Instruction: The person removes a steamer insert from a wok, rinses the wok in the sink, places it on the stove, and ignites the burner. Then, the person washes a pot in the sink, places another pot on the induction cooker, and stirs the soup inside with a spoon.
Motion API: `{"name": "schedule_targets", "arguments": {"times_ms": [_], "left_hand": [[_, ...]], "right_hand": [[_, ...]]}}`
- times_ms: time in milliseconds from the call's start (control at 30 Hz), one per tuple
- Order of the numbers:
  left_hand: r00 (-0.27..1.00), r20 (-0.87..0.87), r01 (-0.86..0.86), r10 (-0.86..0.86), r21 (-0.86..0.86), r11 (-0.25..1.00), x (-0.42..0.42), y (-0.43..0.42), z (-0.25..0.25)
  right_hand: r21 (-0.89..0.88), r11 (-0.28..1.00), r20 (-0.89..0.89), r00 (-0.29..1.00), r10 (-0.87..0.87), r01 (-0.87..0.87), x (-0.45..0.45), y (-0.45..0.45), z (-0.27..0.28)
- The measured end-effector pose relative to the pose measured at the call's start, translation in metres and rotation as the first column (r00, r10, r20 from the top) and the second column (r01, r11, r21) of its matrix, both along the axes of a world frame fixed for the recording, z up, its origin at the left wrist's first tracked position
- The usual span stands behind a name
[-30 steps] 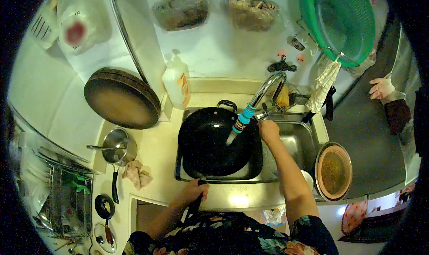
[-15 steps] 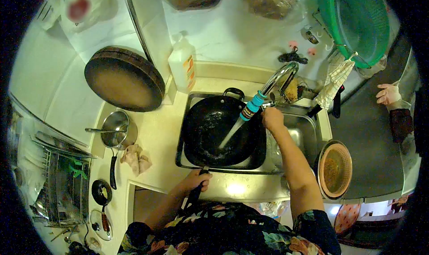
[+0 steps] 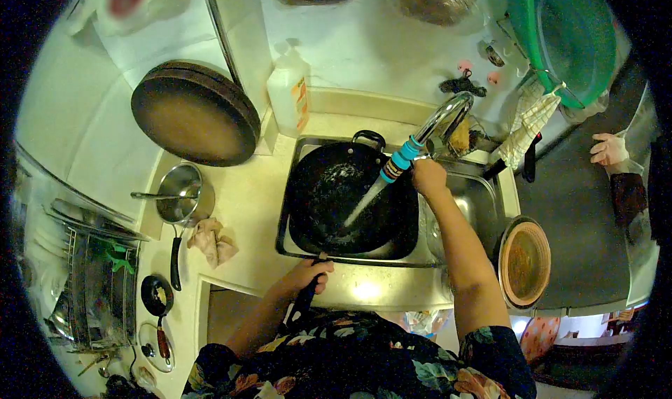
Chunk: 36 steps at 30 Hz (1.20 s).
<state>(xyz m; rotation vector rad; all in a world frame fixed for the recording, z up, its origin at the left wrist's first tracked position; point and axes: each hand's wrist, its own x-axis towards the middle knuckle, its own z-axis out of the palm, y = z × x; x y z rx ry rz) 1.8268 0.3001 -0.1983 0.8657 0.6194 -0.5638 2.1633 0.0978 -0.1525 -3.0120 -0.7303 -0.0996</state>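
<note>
A black wok [image 3: 329, 196] sits in the left basin of the steel sink [image 3: 428, 248], its small loop handle at the far side. My left hand [image 3: 305, 276] is closed around the wok's long handle [image 3: 303, 302] at the counter's front edge. Water streams from the faucet [image 3: 425, 131], through a blue spout fitting [image 3: 400, 160], onto the wok's inside. Just right of that spout, my right hand [image 3: 429, 177] is closed on the faucet lever, which its fingers mostly cover.
Left of the sink lie a saucepan [image 3: 201, 201], a crumpled cloth [image 3: 212, 243] and a small frying pan [image 3: 157, 295]. A white jug [image 3: 287, 94] stands behind. At right are a colander [image 3: 526, 264], a hanging cloth [image 3: 530, 127] and a green basket [image 3: 560, 42].
The whole view has shifted slightly. Both hands keep their grips, and water still runs into the wok.
</note>
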Motion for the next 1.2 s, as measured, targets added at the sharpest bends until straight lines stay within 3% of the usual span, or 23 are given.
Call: {"name": "schedule_targets", "arguments": {"times_ms": [133,333,433,633,733,933,1033,1200], "left_hand": [[0.999,-0.006,-0.052,0.052,-0.119,0.991,-0.001,0.002,0.002],[1.000,-0.010,0.009,-0.011,-0.166,0.986,-0.001,0.006,-0.006],[1.000,-0.021,-0.011,0.012,0.015,1.000,-0.003,0.005,0.006],[0.990,0.102,0.083,-0.093,0.098,0.992,-0.012,0.007,0.048],[0.973,0.161,0.108,-0.168,0.328,0.939,-0.025,0.005,0.032],[0.972,0.065,0.188,-0.224,0.347,0.919,-0.021,0.006,0.035],[0.997,0.010,0.076,-0.081,0.273,0.959,-0.010,-0.002,0.052],[0.988,0.001,0.146,-0.154,0.317,0.937,-0.004,0.000,0.034]], "right_hand": [[-0.085,0.996,0.028,0.999,0.043,-0.041,-0.008,0.002,0.008],[-0.091,0.996,-0.021,0.999,0.024,-0.026,-0.008,0.002,0.013],[-0.086,0.996,-0.029,0.999,0.015,-0.018,-0.007,0.000,0.012],[-0.053,0.999,-0.029,1.000,0.006,-0.007,-0.007,0.000,0.012],[-0.061,0.998,-0.048,0.999,-0.025,0.022,-0.009,0.002,0.016],[-0.021,0.998,-0.064,0.996,-0.064,0.063,-0.005,0.001,0.011],[-0.032,0.997,-0.078,0.994,-0.075,0.073,-0.006,0.002,0.015],[-0.023,0.994,-0.085,0.991,-0.105,0.103,-0.006,0.001,0.011]]}}
